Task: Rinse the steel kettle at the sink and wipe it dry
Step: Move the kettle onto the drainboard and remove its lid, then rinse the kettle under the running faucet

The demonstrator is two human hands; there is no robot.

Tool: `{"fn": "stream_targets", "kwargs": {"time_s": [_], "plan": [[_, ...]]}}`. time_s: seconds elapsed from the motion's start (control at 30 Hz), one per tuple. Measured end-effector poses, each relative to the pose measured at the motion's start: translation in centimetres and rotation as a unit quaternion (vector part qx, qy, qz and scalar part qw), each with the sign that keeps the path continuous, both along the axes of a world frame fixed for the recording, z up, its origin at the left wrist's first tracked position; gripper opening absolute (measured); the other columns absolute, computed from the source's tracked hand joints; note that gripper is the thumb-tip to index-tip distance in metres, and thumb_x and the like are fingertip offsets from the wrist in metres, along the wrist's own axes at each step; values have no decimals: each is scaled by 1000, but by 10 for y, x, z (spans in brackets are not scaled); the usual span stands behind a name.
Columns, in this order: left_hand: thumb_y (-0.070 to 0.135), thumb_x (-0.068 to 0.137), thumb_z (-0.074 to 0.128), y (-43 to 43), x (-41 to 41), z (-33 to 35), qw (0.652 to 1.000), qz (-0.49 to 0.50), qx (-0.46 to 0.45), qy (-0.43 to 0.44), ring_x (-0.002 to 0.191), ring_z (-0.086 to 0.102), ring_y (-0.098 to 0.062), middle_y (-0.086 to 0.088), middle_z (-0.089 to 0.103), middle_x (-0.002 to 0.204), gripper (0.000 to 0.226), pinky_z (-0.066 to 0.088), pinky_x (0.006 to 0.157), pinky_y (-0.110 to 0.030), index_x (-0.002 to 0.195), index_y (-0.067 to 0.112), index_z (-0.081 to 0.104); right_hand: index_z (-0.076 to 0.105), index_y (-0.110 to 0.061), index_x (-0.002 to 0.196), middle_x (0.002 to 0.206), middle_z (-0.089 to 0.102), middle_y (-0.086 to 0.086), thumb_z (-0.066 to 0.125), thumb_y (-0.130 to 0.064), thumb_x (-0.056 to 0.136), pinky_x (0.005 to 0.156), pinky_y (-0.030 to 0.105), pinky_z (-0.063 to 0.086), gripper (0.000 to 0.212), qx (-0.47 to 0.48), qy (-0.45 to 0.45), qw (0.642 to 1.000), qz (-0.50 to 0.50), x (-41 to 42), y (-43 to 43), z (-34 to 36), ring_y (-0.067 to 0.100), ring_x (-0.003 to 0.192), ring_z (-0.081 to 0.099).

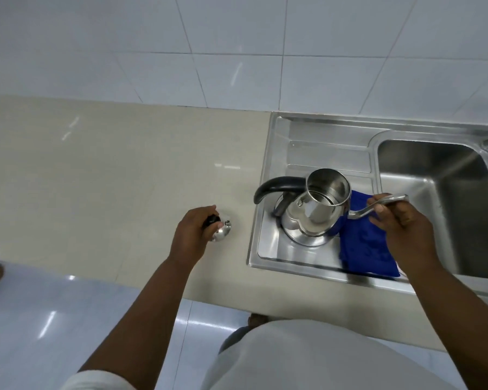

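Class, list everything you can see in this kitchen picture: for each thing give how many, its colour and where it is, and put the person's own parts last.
kettle: one, shiny steel with black handle, on the sink's draining board, lid off
small steel pot: one, silver, held by its long handle above the kettle
blue cloth: one, blue, on the draining board right of the kettle
kettle lid: one, steel with black knob, on the counter under the left hand
sink: one, steel, basin on the right
counter: one, beige, left of the sink
wall tiles: many, white, behind the counter
left hand: one, gripping the lid's knob
right hand: one, holding the pot's handle
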State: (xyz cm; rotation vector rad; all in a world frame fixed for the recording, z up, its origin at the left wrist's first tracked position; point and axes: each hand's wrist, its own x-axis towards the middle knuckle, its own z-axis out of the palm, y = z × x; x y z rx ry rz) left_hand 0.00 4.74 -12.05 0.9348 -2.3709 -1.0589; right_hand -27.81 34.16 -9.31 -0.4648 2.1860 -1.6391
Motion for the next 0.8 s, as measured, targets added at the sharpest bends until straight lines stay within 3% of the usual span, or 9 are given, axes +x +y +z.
{"fn": "stream_targets", "kwargs": {"time_s": [0.07,0.17,0.3,0.4,0.47,0.57,0.63,0.7,0.8], "plan": [[15,84,73,-5,6,-12,999,20,24,-26,100,62,-23,4,63,102,28,50,80,-11,112,10,68,71,-37,95,102,73,-24,63,-20,95,95,27,55,19,-23,-11,1000,-4,1,-1,3,18,109,68],[28,82,67,-11,11,-26,997,27,19,-68,103,63,-26,3,67,105,39,52,89,-37,116,9,66,74,-44,88,105,73,-20,67,-45,80,91,27,57,10,-46,-27,999,-12,4,-3,7,18,112,67],[26,82,66,-13,12,-35,994,23,4,-103,106,63,-29,-9,69,113,42,49,92,-36,120,6,64,74,-46,86,105,74,-16,63,-22,92,91,26,57,27,-36,-18,999,-11,5,-4,9,22,113,67],[22,83,69,-16,12,-40,994,18,-14,-111,109,62,-30,-8,67,118,39,46,92,-32,119,7,63,74,-45,89,108,74,-14,68,-48,81,91,27,57,10,-38,-26,999,-12,8,-2,12,19,113,68],[19,83,73,-18,11,-42,994,17,-18,-107,112,61,-29,-8,66,122,39,47,95,-34,120,7,63,74,-45,90,107,74,-17,68,-64,69,89,23,58,29,-33,-14,999,-14,7,-1,11,17,112,68],[18,81,77,-18,9,-39,995,6,-19,-96,119,57,-26,-6,64,126,44,46,101,-40,122,11,62,74,-43,87,103,74,-19,67,-42,82,87,23,59,8,-46,-22,999,-11,5,-3,8,21,113,68],[24,82,76,-19,1,-31,996,7,-24,-84,123,54,-21,-3,62,129,46,41,103,-28,124,15,61,74,-41,88,106,74,-15,63,-17,95,89,26,59,27,-37,-10,999,-9,3,-3,4,23,113,68],[31,86,72,-16,-16,-17,998,12,-27,-59,125,51,-16,1,59,133,45,36,101,-19,127,18,59,74,-41,89,113,72,-7,59,-10,97,90,28,58,36,-33,-17,999,-8,3,-3,3,22,113,68],[29,90,67,-5,-51,8,999,-34,-1,-11,124,49,-9,13,50,137,50,40,102,-26,136,21,51,70,-37,97,120,71,5,58,-10,98,93,28,57,29,-34,-21,999,-6,4,-3,3,23,116,67]]}}
